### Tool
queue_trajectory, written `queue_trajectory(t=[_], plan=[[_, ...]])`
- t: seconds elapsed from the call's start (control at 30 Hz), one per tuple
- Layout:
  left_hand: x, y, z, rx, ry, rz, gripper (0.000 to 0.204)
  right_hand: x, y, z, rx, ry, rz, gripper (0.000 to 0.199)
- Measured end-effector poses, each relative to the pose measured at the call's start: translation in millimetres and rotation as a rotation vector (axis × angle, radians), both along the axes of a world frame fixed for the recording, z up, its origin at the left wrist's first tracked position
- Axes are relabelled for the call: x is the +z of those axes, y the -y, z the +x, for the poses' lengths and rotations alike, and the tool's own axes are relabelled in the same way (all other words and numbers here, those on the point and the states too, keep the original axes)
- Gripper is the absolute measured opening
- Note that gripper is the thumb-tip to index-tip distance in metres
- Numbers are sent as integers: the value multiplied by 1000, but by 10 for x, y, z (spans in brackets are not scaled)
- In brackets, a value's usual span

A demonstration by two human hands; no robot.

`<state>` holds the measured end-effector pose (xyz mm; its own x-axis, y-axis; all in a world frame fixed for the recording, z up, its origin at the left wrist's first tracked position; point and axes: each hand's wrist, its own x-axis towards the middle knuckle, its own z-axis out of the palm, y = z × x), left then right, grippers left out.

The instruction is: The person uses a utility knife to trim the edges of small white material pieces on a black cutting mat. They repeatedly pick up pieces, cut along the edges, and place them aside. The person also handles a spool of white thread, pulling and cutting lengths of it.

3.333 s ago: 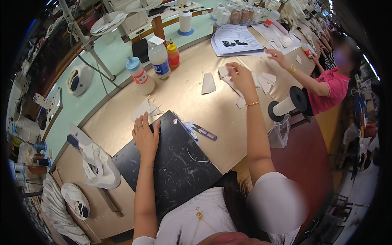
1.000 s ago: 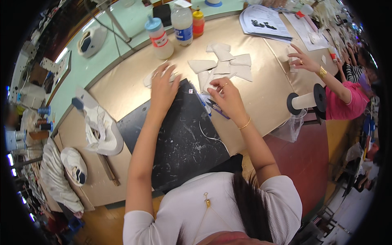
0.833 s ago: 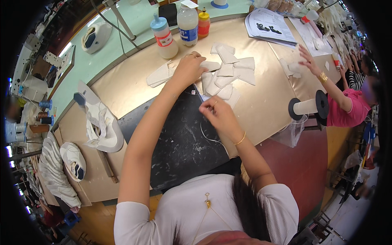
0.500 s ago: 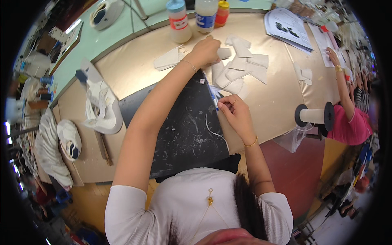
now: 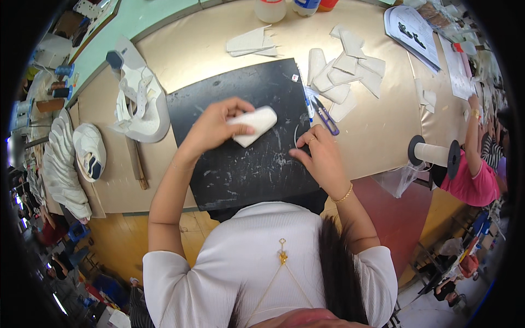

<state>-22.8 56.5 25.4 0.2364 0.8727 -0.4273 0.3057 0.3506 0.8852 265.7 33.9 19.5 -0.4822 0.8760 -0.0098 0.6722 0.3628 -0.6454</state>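
My left hand [image 5: 214, 127] holds a white, rounded fabric piece [image 5: 256, 123] just above the black cutting mat [image 5: 246, 164]. My right hand [image 5: 320, 154] rests at the mat's right edge, fingers pinched on a thin white thread [image 5: 296, 136]. Small purple-handled scissors [image 5: 326, 116] and a blue pen [image 5: 308, 106] lie just beyond my right hand. A pile of white cut pieces [image 5: 344, 76] sits on the tan table past them, and a second small stack [image 5: 251, 44] lies beyond the mat.
A white shoe upper on a last [image 5: 139, 98] and more white shoes [image 5: 90, 150] lie at the left. Bottles [image 5: 270, 8] stand at the far edge. A thread spool [image 5: 435, 154] sits at the right, where a person in pink [image 5: 473, 175] works beside papers [image 5: 415, 33].
My left hand reached to the far pile, took a white piece and drew it back over the mat. My right hand pulled back to the mat's right edge.
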Motion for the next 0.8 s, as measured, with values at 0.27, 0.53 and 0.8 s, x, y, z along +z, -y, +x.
queue_trajectory(t=[0.27, 0.53, 0.8], plan=[[-107, 831, 207, 31, -695, 691, 39, 148, -87, -115, -127, -409, -278, 12], [-349, 1370, 405, -110, -768, 734, 54, 74, -210, -435, -109, -495, -701, 11], [-374, 1297, 393, -14, -671, 775, 48, -85, -171, -564, -162, -602, -784, 18]])
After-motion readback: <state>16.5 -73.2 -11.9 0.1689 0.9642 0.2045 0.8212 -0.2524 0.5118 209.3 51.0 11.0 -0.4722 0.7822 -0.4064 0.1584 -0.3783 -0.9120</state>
